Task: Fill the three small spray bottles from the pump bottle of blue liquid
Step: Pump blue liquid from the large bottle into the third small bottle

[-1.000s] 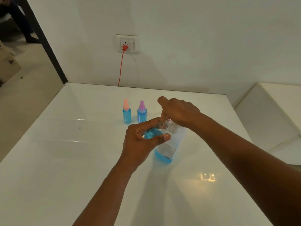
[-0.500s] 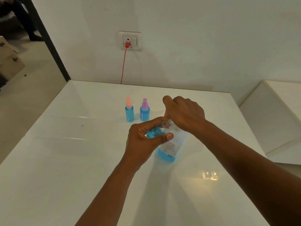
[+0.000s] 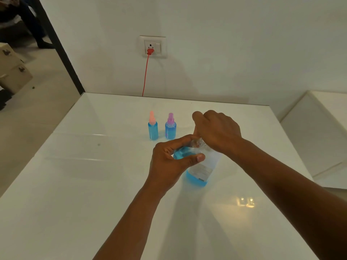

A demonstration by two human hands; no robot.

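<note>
The pump bottle (image 3: pixel 203 170) stands mid-table, clear with a label and a low band of blue liquid at its base. My right hand (image 3: pixel 218 131) is closed over its pump head from above, hiding the top. My left hand (image 3: pixel 168 163) grips a small open spray bottle (image 3: pixel 181 153) holding blue liquid, held against the clear pump spout (image 3: pixel 197 143). Behind them stand two capped small bottles full of blue liquid: one with a peach sprayer (image 3: pixel 152 126) and one with a purple sprayer (image 3: pixel 170 127).
The white glossy table (image 3: pixel 93 184) meets a white wall at its far edge. A red cable (image 3: pixel 145 74) hangs from the wall socket (image 3: pixel 152 46). A white unit (image 3: pixel 319 139) stands to the right, with cardboard boxes (image 3: pixel 13 72) on the floor at the left.
Both hands keep the same hold on the small bottle and the pump head. Only the view has shifted slightly; the two capped bottles have not moved.
</note>
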